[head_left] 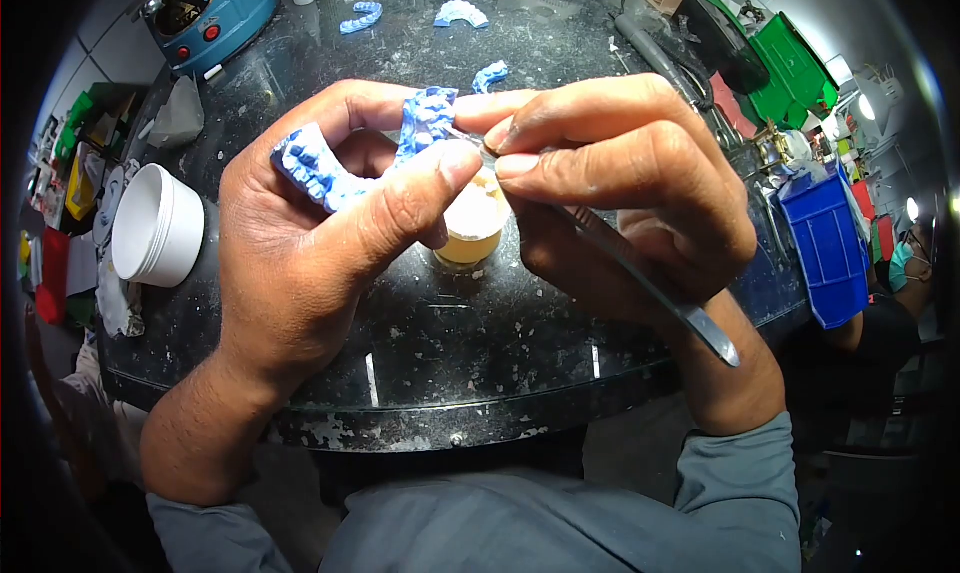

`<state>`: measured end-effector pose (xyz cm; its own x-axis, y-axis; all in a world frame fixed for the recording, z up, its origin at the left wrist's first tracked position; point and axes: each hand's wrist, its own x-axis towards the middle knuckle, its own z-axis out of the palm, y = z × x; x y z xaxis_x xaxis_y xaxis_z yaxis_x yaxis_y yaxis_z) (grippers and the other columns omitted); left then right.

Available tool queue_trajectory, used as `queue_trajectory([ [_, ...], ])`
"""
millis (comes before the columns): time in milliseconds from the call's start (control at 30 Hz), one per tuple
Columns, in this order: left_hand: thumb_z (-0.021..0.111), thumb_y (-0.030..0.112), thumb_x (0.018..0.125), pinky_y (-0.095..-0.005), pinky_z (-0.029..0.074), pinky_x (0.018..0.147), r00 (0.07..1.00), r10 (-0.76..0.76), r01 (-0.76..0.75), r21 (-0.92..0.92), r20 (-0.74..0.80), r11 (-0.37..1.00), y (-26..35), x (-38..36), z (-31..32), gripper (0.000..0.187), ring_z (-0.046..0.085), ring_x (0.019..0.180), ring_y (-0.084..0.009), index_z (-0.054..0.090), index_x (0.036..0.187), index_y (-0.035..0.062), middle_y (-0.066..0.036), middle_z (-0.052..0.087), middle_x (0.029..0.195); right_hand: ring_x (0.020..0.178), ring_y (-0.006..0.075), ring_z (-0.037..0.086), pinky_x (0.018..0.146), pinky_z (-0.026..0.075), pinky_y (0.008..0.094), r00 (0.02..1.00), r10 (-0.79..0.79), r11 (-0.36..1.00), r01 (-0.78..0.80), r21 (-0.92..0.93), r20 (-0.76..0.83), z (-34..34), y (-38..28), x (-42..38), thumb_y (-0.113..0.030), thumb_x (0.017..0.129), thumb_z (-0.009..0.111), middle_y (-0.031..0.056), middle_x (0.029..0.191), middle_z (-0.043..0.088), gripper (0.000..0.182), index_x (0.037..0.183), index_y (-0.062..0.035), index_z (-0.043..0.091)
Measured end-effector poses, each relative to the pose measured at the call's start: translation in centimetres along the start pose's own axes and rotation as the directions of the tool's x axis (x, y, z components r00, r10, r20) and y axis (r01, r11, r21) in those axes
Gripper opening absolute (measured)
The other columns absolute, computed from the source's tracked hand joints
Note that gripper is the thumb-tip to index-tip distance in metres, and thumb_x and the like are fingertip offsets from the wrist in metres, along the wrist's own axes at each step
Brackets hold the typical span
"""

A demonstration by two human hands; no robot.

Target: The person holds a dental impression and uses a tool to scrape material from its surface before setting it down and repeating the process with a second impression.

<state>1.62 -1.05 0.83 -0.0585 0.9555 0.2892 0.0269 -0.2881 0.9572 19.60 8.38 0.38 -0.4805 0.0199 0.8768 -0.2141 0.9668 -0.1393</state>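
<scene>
My left hand is closed around a blue and white dental cast, a horseshoe-shaped row of teeth whose two ends show past the thumb and fingers. My right hand pinches a thin metal dental carving tool, its flat shiny end pointing down toward my wrist. The tool's working tip meets the cast's far end near my left fingertips, partly hidden by my fingers. Beneath my hands on the black table stands a small round jar with yellowish contents, its top partly covered by my thumb.
More blue dental casts, one of them a curved arch, lie toward the back of the black table. A white tub stands left; a blue machine is behind it. Blue and green bins sit right, near a masked person.
</scene>
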Motion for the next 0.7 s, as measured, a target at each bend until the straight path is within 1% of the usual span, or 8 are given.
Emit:
queue_trajectory([
  [100, 0.067, 0.021, 0.089, -0.0140, 0.027, 0.040, 1.000, 0.007, -0.007, 0.011, -0.016, 1.000, -0.2, -0.1, -0.1, 0.028, 0.045, 0.048, 0.0005, 0.061, 0.109, 0.0013, -0.001, 0.060, 0.068, 0.091, 0.0293, 0.070, 0.079, 0.061, 0.0407, 1.000, -0.019, 1.000, 0.019, -0.015, -0.008, 0.1, -0.1, 0.0, 0.001, 0.081, 0.074, 0.0167, 0.095, 0.061, 0.017, 0.093, 0.0010, 0.062],
  [300, 0.066, 0.019, 0.090, -0.0143, 0.026, 0.039, 1.000, -0.027, 0.027, 0.009, -0.010, 1.000, 0.1, -0.2, -0.1, 0.028, 0.044, 0.047, 0.0001, 0.061, 0.110, 0.0006, -0.001, 0.059, 0.069, 0.090, 0.0304, 0.071, 0.080, 0.061, 0.0411, 1.000, 0.008, 0.997, -0.008, -0.081, 0.004, 0.1, -0.7, 0.0, 0.001, 0.080, 0.075, 0.0164, 0.093, 0.061, 0.017, 0.091, 0.0011, 0.061],
  [400, 0.066, 0.018, 0.090, -0.0147, 0.027, 0.039, 1.000, -0.022, 0.022, -0.066, -0.011, 0.998, -0.2, -0.2, 0.3, 0.029, 0.043, 0.046, 0.0003, 0.060, 0.112, 0.0007, -0.001, 0.059, 0.070, 0.090, 0.0301, 0.071, 0.079, 0.061, 0.0406, 1.000, 0.024, 0.997, -0.023, -0.067, 0.015, 0.1, -0.7, 0.0, 0.003, 0.081, 0.073, 0.0159, 0.094, 0.060, 0.016, 0.091, 0.0012, 0.060],
  [467, 0.066, 0.018, 0.090, -0.0144, 0.027, 0.039, 1.000, -0.016, 0.015, -0.044, -0.012, 0.999, -0.1, -0.2, 0.4, 0.029, 0.044, 0.048, 0.0006, 0.060, 0.113, 0.0007, 0.000, 0.060, 0.071, 0.090, 0.0299, 0.071, 0.079, 0.062, 0.0401, 0.995, 0.078, 0.996, -0.075, 0.040, -0.060, 0.3, -0.6, -0.2, 0.005, 0.082, 0.071, 0.0158, 0.094, 0.060, 0.016, 0.093, 0.0010, 0.059],
  [533, 0.067, 0.017, 0.090, -0.0142, 0.027, 0.039, 1.000, -0.011, 0.011, -0.023, -0.014, 1.000, 0.0, -0.1, 0.3, 0.029, 0.045, 0.049, 0.0010, 0.060, 0.113, 0.0007, 0.000, 0.060, 0.072, 0.090, 0.0296, 0.071, 0.078, 0.062, 0.0396, 0.997, 0.068, 0.997, -0.067, 0.038, -0.020, 0.1, -0.4, -0.1, 0.007, 0.083, 0.069, 0.0159, 0.095, 0.059, 0.018, 0.095, 0.0008, 0.058],
  [600, 0.066, 0.015, 0.090, -0.0139, 0.039, 0.053, 1.000, 0.007, -0.008, 0.031, 0.030, 1.000, 0.3, -0.1, 0.1, 0.028, 0.054, 0.064, -0.0009, 0.060, 0.113, 0.0002, -0.001, 0.063, 0.082, 0.088, 0.0285, 0.071, 0.078, 0.062, 0.0394, 0.999, 0.048, 0.999, -0.048, 0.026, -0.002, 0.2, -0.2, -0.1, 0.007, 0.081, 0.071, 0.0160, 0.095, 0.059, 0.019, 0.094, 0.0011, 0.058],
  [633, 0.066, 0.015, 0.090, -0.0139, 0.039, 0.053, 1.000, 0.007, -0.008, 0.030, 0.029, 1.000, 0.0, 0.0, 0.0, 0.028, 0.054, 0.064, -0.0009, 0.060, 0.113, 0.0002, -0.001, 0.063, 0.082, 0.088, 0.0285, 0.071, 0.078, 0.062, 0.0394, 0.999, 0.047, 0.999, -0.047, 0.027, -0.001, 0.2, -0.2, -0.2, 0.007, 0.081, 0.071, 0.0160, 0.095, 0.059, 0.019, 0.094, 0.0011, 0.058],
  [700, 0.065, 0.013, 0.091, -0.0174, 0.045, 0.073, 0.984, 0.170, -0.177, 0.123, 0.060, 0.977, -0.9, 0.3, -0.3, 0.026, 0.058, 0.084, -0.0046, 0.061, 0.112, -0.0008, -0.003, 0.063, 0.095, 0.087, 0.0267, 0.070, 0.078, 0.062, 0.0395, 0.998, 0.065, 0.998, -0.064, 0.012, -0.015, 0.2, -0.3, -0.2, 0.007, 0.080, 0.072, 0.0165, 0.095, 0.060, 0.020, 0.093, 0.0014, 0.058],
])
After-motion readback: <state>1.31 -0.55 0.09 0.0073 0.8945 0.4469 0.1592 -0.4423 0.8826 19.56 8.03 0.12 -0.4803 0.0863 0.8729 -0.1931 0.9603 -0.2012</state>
